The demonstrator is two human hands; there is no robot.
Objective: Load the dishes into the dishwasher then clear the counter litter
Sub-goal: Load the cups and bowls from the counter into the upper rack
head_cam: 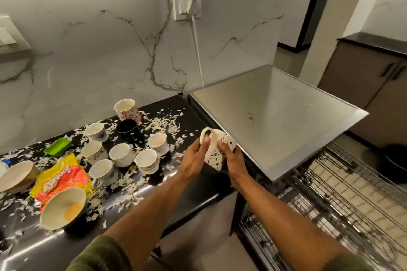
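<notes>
- Head view: both hands holding one patterned mug (pixel 218 152) above the right end of the black counter (pixel 189 193), beside the steel dishwasher top (pixel 275 121).
- Mug is tilting: long axis leaning, base pointing up and away, mouth pointing down toward the person; handle loop sticking up on the left.
- Left hand (pixel 196 156) is gripping the handle side, thumb curling over the loop.
- Right hand (pixel 231 156) is wrapping the mug body, fingers clamping on it.
- Wire dish rack (pixel 343 193) is sitting pulled out, lower right, below the steel top.
- Counter is carrying a cluster of white cups (pixel 121 154), a black cup (pixel 130 131), a floral cup (pixel 127 109), two bowls (pixel 63 209), a green tray (pixel 58 147), a snack packet (pixel 61 176).
- Shredded white scraps (pixel 163 125) are lying all over the counter.
- Marble wall (pixel 88 39) is running behind, with a socket and plugged white cable (pixel 197 50).
</notes>
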